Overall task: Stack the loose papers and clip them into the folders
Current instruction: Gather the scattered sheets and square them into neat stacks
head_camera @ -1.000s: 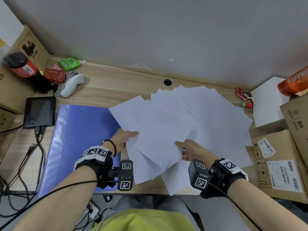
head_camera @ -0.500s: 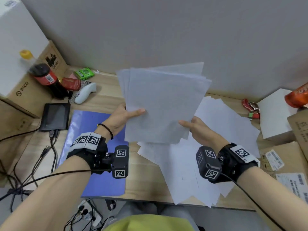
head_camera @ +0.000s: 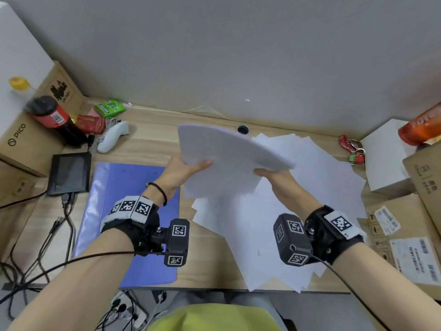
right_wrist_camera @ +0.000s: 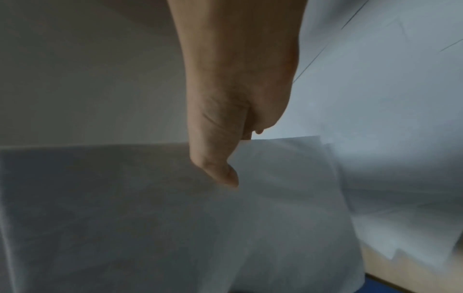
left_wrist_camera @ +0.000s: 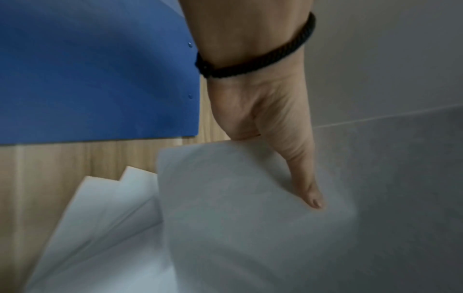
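Observation:
A sheaf of white papers (head_camera: 224,161) hangs in the air over the desk, bowed and tilted away from me. My left hand (head_camera: 183,169) pinches its left edge, thumb on top (left_wrist_camera: 310,196). My right hand (head_camera: 274,177) pinches its right edge, thumb on the sheet (right_wrist_camera: 223,174). Under them several loose white sheets (head_camera: 298,211) lie fanned across the desk. A blue folder (head_camera: 124,211) lies shut and flat to the left, partly under my left wrist. The fingers behind the sheaf are hidden.
The wooden desk (head_camera: 155,142) ends at a grey wall. At left stand cardboard boxes (head_camera: 26,139), a red-labelled bottle (head_camera: 51,115), a white controller (head_camera: 112,137), a small black screen (head_camera: 69,173) and cables. At right lie keys (head_camera: 353,149), a white box (head_camera: 384,161) and cartons (head_camera: 410,235).
Both hands picked a bundle of sheets off the spread and raised it upright; now the bundle has tipped away from me and come lower.

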Demonstrator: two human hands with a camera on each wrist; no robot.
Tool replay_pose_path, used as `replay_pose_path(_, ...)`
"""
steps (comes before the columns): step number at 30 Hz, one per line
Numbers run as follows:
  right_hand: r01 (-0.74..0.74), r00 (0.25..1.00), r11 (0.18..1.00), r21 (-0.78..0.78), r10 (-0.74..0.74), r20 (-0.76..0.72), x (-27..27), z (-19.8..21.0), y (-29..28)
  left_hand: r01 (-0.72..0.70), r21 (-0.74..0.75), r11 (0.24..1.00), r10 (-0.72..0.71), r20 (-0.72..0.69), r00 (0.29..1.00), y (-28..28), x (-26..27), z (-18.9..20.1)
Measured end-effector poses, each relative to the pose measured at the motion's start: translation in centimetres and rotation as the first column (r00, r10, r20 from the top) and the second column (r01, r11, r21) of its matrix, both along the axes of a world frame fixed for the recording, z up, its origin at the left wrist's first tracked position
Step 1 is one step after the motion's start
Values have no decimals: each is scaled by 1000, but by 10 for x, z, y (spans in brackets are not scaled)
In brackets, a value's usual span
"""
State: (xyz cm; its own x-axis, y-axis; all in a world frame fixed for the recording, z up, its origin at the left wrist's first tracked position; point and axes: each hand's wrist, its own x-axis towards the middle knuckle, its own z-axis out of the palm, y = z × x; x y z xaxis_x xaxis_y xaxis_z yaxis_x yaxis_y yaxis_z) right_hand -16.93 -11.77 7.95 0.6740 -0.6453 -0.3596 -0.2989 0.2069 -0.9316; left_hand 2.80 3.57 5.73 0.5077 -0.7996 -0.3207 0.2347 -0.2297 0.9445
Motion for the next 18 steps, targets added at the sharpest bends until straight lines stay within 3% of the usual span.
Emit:
replay_pose_path(4, 36, 994, 999, 40, -40, 99, -3, 13, -11, -72, -130, 989, 66, -52, 996, -11, 6, 10)
replay_pose_path(6, 35, 999, 998, 59, -36, 9, -10, -2, -7, -53, -84, 995, 44, -106, 993, -10, 3, 0)
replay_pose_path(10, 26, 963, 994, 105, 3, -271, -21, -40, 12, 137, 128, 982, -121, -125, 985, -7, -11, -33)
replay_pose_path(12, 180, 915, 983, 33, -154, -374, -31, -48, 8, 106, 171, 980, -88, -106, 990, -13, -11, -39)
replay_pose_path(14, 323, 855, 946, -14, -297, -426, -47, -56, -8, -8, 236, 972, 39, -130, 991, -19, -4, -41)
replay_pose_path(18, 460, 740, 885, -76, -429, -519, -88, -67, -35, -31, 370, 929, 115, -207, 972, -19, -3, -55)
